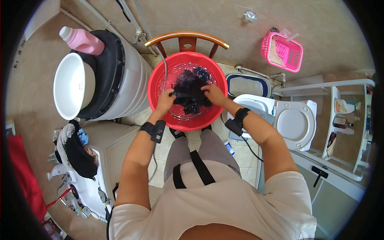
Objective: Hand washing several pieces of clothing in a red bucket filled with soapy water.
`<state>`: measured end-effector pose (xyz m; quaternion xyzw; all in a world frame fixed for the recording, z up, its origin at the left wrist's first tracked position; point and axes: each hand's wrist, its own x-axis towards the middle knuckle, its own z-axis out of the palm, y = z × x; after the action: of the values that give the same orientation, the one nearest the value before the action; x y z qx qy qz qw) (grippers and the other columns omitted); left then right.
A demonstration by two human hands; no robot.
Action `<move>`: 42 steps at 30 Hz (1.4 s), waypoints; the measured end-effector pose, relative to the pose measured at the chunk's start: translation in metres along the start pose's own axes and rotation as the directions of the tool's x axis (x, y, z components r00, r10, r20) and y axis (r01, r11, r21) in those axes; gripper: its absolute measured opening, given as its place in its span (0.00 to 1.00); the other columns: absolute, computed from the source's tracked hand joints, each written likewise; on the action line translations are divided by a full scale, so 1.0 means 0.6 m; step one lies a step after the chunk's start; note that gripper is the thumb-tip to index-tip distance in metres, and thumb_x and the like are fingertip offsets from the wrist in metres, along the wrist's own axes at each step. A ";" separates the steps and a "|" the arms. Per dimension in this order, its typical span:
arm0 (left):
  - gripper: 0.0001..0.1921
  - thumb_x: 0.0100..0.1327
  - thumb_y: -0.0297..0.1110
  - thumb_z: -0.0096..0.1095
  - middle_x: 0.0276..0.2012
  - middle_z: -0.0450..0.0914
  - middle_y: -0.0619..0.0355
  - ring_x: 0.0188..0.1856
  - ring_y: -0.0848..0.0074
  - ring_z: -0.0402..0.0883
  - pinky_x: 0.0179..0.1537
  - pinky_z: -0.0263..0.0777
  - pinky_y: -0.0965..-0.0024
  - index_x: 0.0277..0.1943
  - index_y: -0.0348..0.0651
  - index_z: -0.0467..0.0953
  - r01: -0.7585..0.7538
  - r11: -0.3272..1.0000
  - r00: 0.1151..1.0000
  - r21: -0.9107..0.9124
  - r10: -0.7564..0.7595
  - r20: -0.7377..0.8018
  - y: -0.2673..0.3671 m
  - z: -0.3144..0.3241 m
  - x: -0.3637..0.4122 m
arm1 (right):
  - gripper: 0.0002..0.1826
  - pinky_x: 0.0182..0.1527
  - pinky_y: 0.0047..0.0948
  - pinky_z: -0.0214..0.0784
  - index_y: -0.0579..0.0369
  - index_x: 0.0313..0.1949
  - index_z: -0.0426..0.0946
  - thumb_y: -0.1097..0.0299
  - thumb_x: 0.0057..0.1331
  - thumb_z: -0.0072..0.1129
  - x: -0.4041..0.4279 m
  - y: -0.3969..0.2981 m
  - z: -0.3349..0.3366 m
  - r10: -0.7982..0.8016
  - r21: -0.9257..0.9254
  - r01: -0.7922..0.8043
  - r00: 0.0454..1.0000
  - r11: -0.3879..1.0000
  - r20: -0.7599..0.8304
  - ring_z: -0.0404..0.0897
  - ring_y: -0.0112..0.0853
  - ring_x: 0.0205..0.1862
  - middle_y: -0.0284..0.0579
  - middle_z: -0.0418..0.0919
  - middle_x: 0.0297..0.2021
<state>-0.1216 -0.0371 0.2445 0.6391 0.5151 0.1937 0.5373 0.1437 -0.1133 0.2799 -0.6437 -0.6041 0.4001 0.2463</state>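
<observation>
A dark wet garment [190, 87] lies partly under water in a round red plastic basin [156, 103]. My left hand [165, 100] grips the garment's left edge between thumb and fingers. On the opposite edge, my right hand [213, 94] pinches the cloth. A grey hose [165, 70] runs over the basin's back rim and down into the water. The basin rests in front of a wooden chair back [187, 40]. Black bands with small boxes and cables are strapped around both wrists.
To the left, a large barrel [135, 78] bears a pink detergent bottle [87, 42] and a white bowl [73, 87]. Clothes [79, 153] hang over the washbasin [87, 189]. On the right stand a toilet [291, 124], a folding tub [247, 85] and a shelf rack [330, 120]. A pink basket [283, 52] hangs on the wall.
</observation>
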 end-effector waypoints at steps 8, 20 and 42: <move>0.17 0.55 0.26 0.59 0.45 0.80 0.47 0.50 0.60 0.78 0.52 0.69 0.67 0.50 0.39 0.75 0.207 0.976 0.970 0.068 -0.214 0.115 -0.119 0.108 -0.032 | 0.11 0.46 0.43 0.70 0.59 0.39 0.76 0.70 0.57 0.55 -0.062 0.084 0.028 0.149 -0.653 0.009 0.971 0.757 0.186 0.75 0.48 0.42 0.55 0.72 0.38; 0.15 0.55 0.26 0.59 0.32 0.79 0.53 0.38 0.77 0.77 0.42 0.71 0.72 0.47 0.39 0.72 -0.372 0.904 0.803 0.210 0.427 -0.416 0.431 -0.135 -0.075 | 0.15 0.37 0.43 0.64 0.59 0.29 0.75 0.58 0.63 0.54 -0.026 -0.303 -0.296 -0.607 -0.364 0.524 0.777 0.770 -0.166 0.73 0.48 0.35 0.53 0.72 0.27; 0.10 0.59 0.34 0.53 0.23 0.71 0.67 0.28 0.83 0.67 0.31 0.61 0.75 0.28 0.37 0.75 -0.061 0.998 0.974 -0.017 0.056 -0.218 0.309 -0.076 -0.043 | 0.16 0.40 0.45 0.65 0.56 0.34 0.78 0.55 0.63 0.53 0.040 -0.153 -0.226 -0.460 -0.370 0.413 0.886 0.832 -0.046 0.73 0.49 0.39 0.54 0.72 0.33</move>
<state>-0.0845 -0.0171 0.4327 0.6224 0.5496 0.2843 0.4793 0.1995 -0.0534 0.4237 -0.5469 -0.7788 0.1752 0.2524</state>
